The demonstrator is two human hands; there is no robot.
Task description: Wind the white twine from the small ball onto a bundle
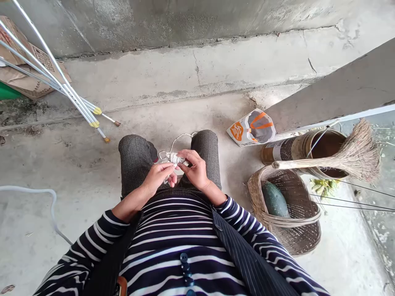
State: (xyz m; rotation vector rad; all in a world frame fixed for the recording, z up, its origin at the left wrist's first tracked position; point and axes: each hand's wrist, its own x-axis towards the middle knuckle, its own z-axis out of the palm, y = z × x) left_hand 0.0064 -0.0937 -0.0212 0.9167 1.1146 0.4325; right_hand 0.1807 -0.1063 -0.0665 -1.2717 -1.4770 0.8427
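Note:
A small wound bundle of white cord (pixel 173 157) is held between my two hands, over my lap. My left hand (pixel 156 177) pinches at the near side of the bundle with thumb and forefinger, its other fingers curled below. At the right end, my right hand (pixel 195 167) is closed on the bundle with thumb and fingertips. One loop sticks out at the bundle's left end. From there a loose length of cord runs up and over toward my right knee (pixel 204 142). The fingertips partly hide the windings.
Crutches (pixel 66 88) lean at the upper left by a cardboard box (pixel 33 84). A hose (pixel 52 201) lies on the left floor. To the right stand a paper bag (pixel 242 130), a bucket (pixel 299 146) with a straw broom (pixel 354 160) across it, and a wicker basket (pixel 257 189) holding a dark green melon (pixel 274 200).

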